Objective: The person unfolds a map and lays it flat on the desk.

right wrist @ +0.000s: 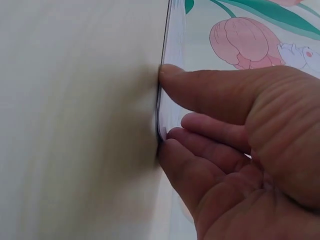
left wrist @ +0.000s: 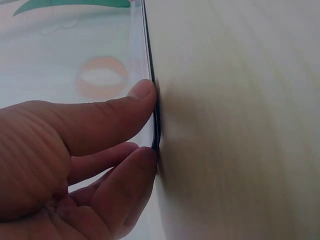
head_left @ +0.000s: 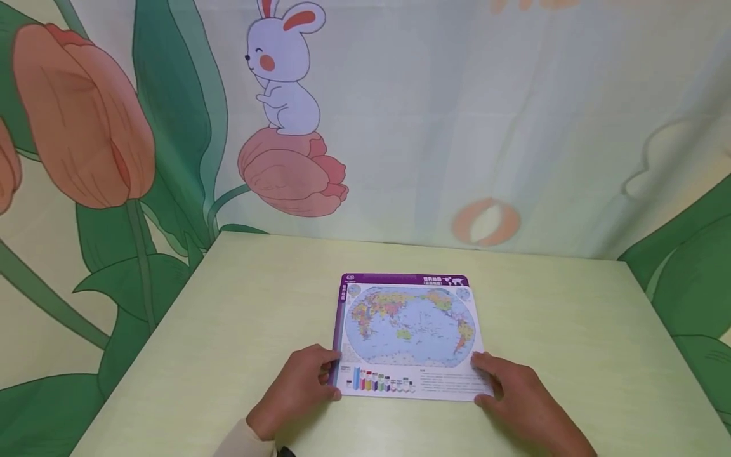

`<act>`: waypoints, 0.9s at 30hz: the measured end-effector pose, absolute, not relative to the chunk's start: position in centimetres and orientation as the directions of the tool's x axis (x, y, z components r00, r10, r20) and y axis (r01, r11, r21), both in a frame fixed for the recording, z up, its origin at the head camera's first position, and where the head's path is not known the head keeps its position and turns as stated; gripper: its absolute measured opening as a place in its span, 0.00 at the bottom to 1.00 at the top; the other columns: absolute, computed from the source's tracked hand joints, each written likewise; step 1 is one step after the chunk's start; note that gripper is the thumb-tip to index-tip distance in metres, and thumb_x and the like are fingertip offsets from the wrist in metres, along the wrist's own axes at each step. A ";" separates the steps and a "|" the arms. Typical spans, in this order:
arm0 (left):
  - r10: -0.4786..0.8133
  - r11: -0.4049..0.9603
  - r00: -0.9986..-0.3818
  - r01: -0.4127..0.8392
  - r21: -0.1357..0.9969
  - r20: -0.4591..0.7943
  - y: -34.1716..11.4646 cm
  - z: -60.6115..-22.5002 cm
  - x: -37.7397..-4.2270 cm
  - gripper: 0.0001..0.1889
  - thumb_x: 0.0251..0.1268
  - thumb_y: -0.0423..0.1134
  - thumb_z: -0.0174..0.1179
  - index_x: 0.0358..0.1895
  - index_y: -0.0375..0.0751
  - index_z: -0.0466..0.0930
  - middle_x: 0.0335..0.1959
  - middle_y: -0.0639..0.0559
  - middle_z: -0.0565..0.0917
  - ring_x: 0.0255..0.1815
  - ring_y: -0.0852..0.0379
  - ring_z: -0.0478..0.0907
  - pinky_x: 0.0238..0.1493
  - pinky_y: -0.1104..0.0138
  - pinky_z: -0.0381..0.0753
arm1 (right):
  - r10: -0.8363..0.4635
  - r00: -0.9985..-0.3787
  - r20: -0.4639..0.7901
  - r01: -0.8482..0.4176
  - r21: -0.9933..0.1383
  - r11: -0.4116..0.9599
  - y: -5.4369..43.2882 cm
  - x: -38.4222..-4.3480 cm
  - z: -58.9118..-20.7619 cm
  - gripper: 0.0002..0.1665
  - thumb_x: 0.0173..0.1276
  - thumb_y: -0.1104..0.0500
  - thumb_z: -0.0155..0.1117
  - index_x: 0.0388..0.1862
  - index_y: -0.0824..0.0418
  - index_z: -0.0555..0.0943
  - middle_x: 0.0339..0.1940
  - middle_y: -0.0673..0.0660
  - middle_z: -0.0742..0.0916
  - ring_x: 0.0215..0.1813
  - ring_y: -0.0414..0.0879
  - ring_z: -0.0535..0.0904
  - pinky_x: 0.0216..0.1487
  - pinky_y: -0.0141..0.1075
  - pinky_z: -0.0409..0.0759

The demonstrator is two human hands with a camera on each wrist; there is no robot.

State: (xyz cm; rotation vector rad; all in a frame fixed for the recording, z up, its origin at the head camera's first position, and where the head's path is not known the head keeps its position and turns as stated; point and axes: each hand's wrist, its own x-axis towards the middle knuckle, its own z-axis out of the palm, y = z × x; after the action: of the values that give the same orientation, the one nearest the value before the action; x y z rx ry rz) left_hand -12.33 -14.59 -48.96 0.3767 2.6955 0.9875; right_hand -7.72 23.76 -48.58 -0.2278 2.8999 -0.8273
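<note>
A thin, flat world map board (head_left: 408,327) with a purple border along its top and left sides lies face up on the table in the head view. My left hand (head_left: 299,387) holds its near left corner, thumb at the front edge and bent fingers against the left side. At the near right corner, my right hand (head_left: 520,393) grips the board in the same way. Both wrist views show the board's dark thin edge low over the tabletop, with the left thumb (left wrist: 120,115) and right thumb (right wrist: 210,92) touching it.
The pale yellow-green table (head_left: 228,317) extends around the board on all sides. Behind it hangs a curtain (head_left: 422,127) printed with large tulips, leaves and a white rabbit, meeting the table's far edge. A light sleeve (head_left: 242,440) covers the left forearm.
</note>
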 end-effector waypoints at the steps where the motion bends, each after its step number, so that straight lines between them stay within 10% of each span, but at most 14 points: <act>1: 0.324 0.739 -0.936 0.159 0.655 -0.138 -14.5 -49.0 -12.3 0.35 0.50 0.33 0.83 0.65 0.31 0.82 0.41 0.50 0.81 0.39 0.57 0.75 0.40 0.70 0.79 | -0.176 -0.982 -0.072 -0.112 -0.531 0.840 23.8 -7.8 -48.6 0.39 0.62 0.61 0.82 0.73 0.61 0.79 0.74 0.62 0.81 0.74 0.60 0.79 0.65 0.49 0.83; 27: 0.391 0.663 -0.891 0.098 0.742 -0.232 -11.9 -49.7 -10.1 0.38 0.50 0.31 0.82 0.67 0.26 0.78 0.50 0.45 0.73 0.45 0.54 0.75 0.41 0.71 0.79 | -0.215 -0.975 0.053 -0.210 -0.526 0.824 26.0 -11.8 -48.7 0.31 0.63 0.72 0.75 0.67 0.66 0.83 0.66 0.66 0.86 0.64 0.61 0.85 0.58 0.48 0.87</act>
State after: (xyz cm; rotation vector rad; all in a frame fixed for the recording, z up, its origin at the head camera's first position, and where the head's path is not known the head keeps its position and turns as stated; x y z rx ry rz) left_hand -10.15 -11.94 -49.70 0.3856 2.5073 1.0882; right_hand -11.77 26.04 -48.70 -0.3486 2.9921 -0.8610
